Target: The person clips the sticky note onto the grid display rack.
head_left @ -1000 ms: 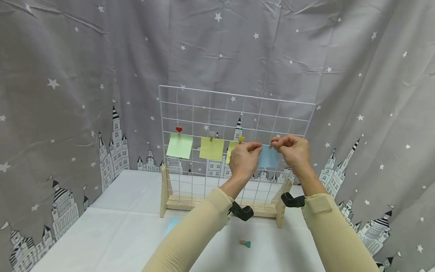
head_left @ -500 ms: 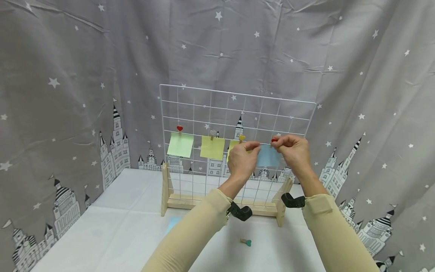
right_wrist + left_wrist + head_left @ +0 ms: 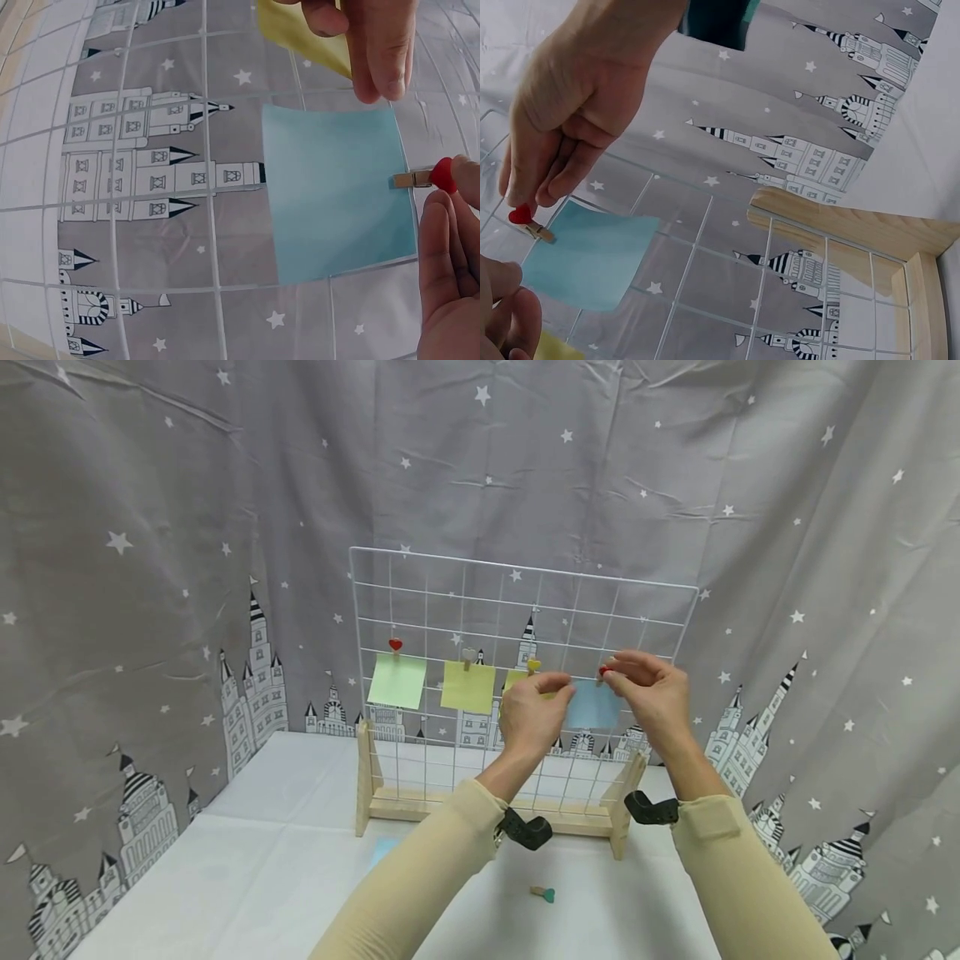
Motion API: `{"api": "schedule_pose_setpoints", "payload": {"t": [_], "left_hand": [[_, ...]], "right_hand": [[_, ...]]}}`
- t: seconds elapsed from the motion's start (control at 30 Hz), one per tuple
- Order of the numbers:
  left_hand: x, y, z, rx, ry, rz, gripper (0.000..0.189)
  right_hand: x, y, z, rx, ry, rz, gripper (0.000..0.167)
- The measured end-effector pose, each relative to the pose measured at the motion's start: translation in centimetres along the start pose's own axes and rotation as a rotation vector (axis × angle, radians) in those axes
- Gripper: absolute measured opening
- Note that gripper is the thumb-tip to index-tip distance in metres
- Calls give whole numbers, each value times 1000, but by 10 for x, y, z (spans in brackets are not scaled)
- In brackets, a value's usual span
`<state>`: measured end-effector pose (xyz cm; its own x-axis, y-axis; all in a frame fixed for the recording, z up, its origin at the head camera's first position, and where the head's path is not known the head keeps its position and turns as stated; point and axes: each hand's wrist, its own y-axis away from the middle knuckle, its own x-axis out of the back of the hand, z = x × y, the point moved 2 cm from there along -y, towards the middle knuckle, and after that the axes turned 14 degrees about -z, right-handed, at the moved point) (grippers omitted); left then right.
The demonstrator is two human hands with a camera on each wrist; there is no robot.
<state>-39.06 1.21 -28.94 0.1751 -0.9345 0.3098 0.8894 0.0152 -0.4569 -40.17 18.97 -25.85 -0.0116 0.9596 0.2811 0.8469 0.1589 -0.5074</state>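
Observation:
A light blue sticky note [image 3: 337, 195] hangs at a wire of the white grid, under a small wooden clothespin with a red heart [image 3: 442, 175]. My right hand [image 3: 660, 702] is at that clothespin, thumb touching the heart and the other fingers spread away from it. My left hand [image 3: 531, 714] is at the note's left edge, thumb and forefinger close together; in the right wrist view their fingertips [image 3: 386, 86] stand just off the paper. A yellow note [image 3: 513, 680] under a yellow-heart clothespin [image 3: 533, 666] is partly hidden behind my left hand.
The grid [image 3: 450, 557] stands in a wooden base [image 3: 408, 810] on the white table. Green [image 3: 397, 682] and yellow [image 3: 468, 687] notes hang further left. A teal-heart clothespin [image 3: 543, 894] and another blue note [image 3: 384, 848] lie in front. A grey castle-print curtain [image 3: 480, 468] hangs behind.
My right hand's fingers have opened away from the red-heart clothespin, and the hand has shifted slightly right. My left hand has drifted slightly left and down. The blue note stays at the grid.

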Motion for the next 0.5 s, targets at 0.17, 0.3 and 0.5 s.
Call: {"api": "schedule_pose_setpoints", "payload": {"t": [0.17,0.3,0.5], "left_hand": [[2,2,0,-6,17,-11,15],[3,5,-1,-24,29,-24,16],[8,8,-4,-60,43,-36,18]], "right_hand": [[2,5,2,-7,-24,13,33],[3,8,4,-21,-25,13,40],[6,11,4,0,-61,22,46]]}}
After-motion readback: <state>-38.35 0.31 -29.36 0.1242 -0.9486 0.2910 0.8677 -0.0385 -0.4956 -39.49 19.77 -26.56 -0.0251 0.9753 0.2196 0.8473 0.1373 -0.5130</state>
